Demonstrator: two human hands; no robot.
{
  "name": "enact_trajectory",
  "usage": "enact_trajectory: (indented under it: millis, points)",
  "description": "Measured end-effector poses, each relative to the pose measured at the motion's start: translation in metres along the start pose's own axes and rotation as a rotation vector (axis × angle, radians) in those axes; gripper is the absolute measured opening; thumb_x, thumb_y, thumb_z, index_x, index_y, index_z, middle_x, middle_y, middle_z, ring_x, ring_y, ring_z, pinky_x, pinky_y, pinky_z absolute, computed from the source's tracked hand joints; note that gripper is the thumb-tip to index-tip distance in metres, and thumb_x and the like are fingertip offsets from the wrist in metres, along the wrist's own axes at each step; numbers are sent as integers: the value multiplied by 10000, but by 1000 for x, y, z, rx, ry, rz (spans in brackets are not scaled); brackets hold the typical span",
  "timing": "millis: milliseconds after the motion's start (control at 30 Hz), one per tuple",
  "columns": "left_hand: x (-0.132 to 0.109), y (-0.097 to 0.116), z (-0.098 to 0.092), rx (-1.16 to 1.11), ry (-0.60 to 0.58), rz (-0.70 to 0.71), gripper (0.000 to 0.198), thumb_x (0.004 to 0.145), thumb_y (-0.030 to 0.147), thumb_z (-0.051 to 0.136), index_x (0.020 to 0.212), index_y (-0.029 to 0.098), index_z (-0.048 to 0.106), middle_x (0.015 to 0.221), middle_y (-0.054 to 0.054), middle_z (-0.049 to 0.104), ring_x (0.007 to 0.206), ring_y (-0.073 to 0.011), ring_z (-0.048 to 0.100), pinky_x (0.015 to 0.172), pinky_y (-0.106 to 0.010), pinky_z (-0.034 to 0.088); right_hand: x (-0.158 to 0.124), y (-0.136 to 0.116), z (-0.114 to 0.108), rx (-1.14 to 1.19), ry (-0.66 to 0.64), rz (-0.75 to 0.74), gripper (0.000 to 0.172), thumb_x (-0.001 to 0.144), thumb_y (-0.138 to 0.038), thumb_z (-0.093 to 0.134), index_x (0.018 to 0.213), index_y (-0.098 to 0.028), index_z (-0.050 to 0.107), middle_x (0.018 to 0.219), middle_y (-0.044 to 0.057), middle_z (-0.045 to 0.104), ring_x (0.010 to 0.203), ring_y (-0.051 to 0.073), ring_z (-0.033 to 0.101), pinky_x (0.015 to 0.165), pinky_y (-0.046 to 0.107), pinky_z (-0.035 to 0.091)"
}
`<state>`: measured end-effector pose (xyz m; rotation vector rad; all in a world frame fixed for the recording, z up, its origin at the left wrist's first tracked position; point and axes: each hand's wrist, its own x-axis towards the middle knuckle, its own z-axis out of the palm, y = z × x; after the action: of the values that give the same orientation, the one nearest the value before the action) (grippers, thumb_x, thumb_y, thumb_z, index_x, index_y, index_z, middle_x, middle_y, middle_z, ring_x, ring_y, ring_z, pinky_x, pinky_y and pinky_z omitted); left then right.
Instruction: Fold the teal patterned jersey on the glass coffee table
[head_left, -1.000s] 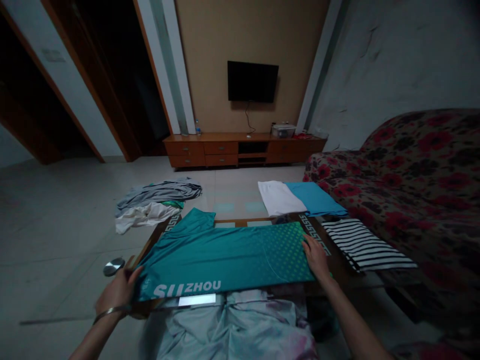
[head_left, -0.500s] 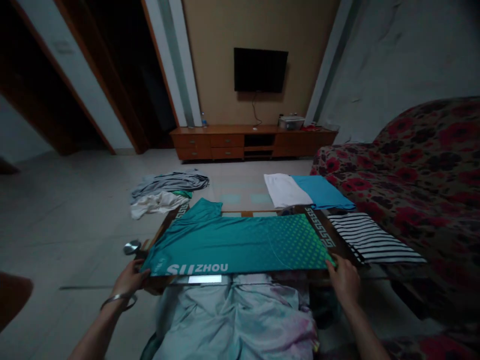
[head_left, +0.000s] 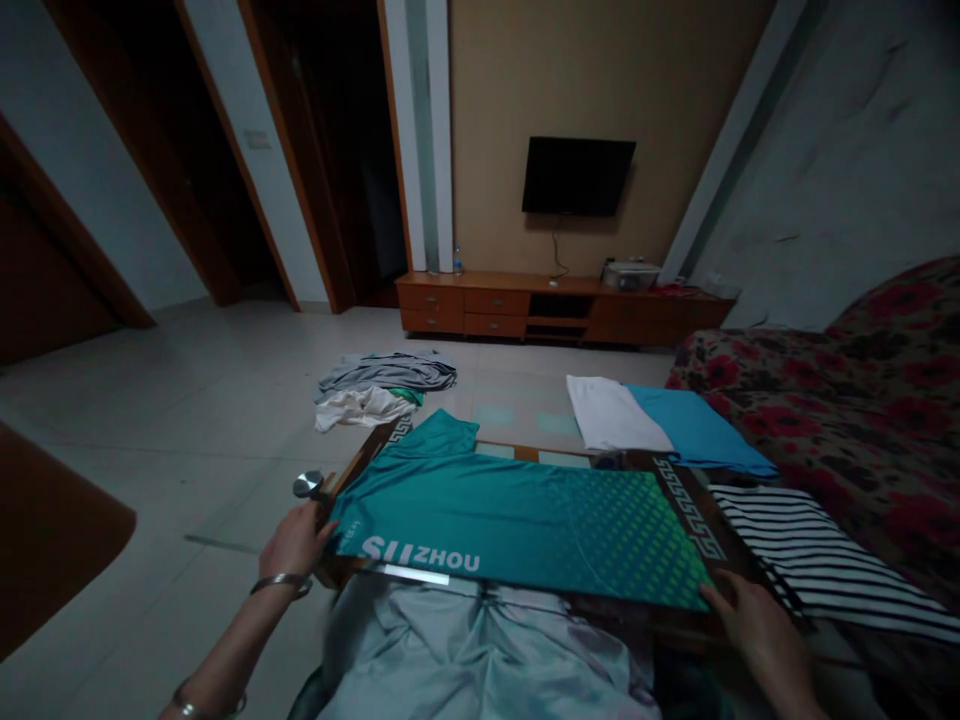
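**Tiled living room, garments laid out**

Tile floor (head_left: 187, 430); blurred brown shape (head_left: 45, 530) at left edge, unclear. Grey clothes heap (head_left: 386, 374) on floor. Small metal disc (head_left: 307, 485), hard to make out, near left hand (head_left: 295, 543), which curls at the teal jersey (head_left: 517, 525); pinch unclear. Jersey lies flat on the tabletop (head_left: 690, 510). Pale garment (head_left: 480, 650) hides the near edge. Right hand (head_left: 754, 630) spread at jersey's corner, cut off below. Folded white shirt (head_left: 615, 412), blue shirt (head_left: 697, 430), striped shirt (head_left: 817, 555), then floral sofa (head_left: 780, 390).
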<state>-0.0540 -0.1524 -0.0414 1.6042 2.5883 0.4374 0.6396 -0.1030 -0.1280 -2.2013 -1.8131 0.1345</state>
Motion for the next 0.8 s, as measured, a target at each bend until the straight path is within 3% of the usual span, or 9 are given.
enact_trajectory:
  millis: [67, 167, 267, 367, 433, 533, 800]
  points:
    - [16, 22, 3, 96, 55, 124, 331, 848, 378, 426, 1016, 162, 613, 1023, -122, 650, 991, -263, 598, 825, -339, 475, 16, -24, 0, -42, 85, -112, 441, 831, -457, 453, 1061, -142, 659, 968, 164, 681, 903, 298, 637, 798, 405, 477]
    - [45, 80, 20, 83, 15, 362, 400, 906, 357, 323, 1079, 164, 628, 1157, -121, 631, 1079, -238, 570, 941, -349, 432, 45, -88, 6, 14, 141, -326, 401, 877, -376, 426, 1101, -130, 651, 1074, 150, 669, 1031, 277, 601, 907, 397, 449]
    - [65, 141, 53, 41, -105, 604, 438, 927, 359, 305, 1216, 194, 589, 1331, -91, 550, 1247, -228, 469, 1052, -400, 346, 72, -160, 21, 84, 87, -520, 380, 895, -334, 434, 1170, -165, 635, 1219, 118, 622, 1159, 258, 540, 994, 397, 403]
    - [75, 175, 91, 99, -189, 672, 483, 923, 391, 335, 1368, 243, 450, 1463, -68, 399, 1366, -242, 320, 1092, -492, 266, 93, -199, 44, 77, -6, -616, 390, 896, -341, 461, 1240, -218, 597, 1342, 85, 539, 1270, 267, 450, 1045, 435, 351]
    - [80, 179, 110, 139, -182, 625, 529, 921, 428, 338, 1415, 245, 379, 1499, -75, 322, 1392, -254, 265, 1102, -523, 225, 101, -202, 58, 69, -37, -625, 414, 903, -353, 455, 1288, -237, 554, 1393, 78, 486, 1309, 265, 406, 1055, 454, 335]
    - [86, 172, 124, 159, -133, 560, 579, 917, 488, 327, 1436, 230, 342, 1520, -76, 267, 1408, -263, 218, 1122, -527, 166, 107, -185, 69, 65, -19, -598, 434, 918, -363, 428, 1322, -233, 518, 1427, 84, 442, 1338, 256, 367, 1062, 461, 325]
    - [87, 161, 124, 100, -121, 520, 631, 901, 544, 326, 1446, 228, 317, 1532, -70, 240, 1418, -254, 180, 1134, -507, 102, 120, -124, 79, 7, 50, -522, 498, 914, -411, 352, 1298, -158, 542, 1423, 113, 441, 1332, 273, 378, 1054, 463, 356]
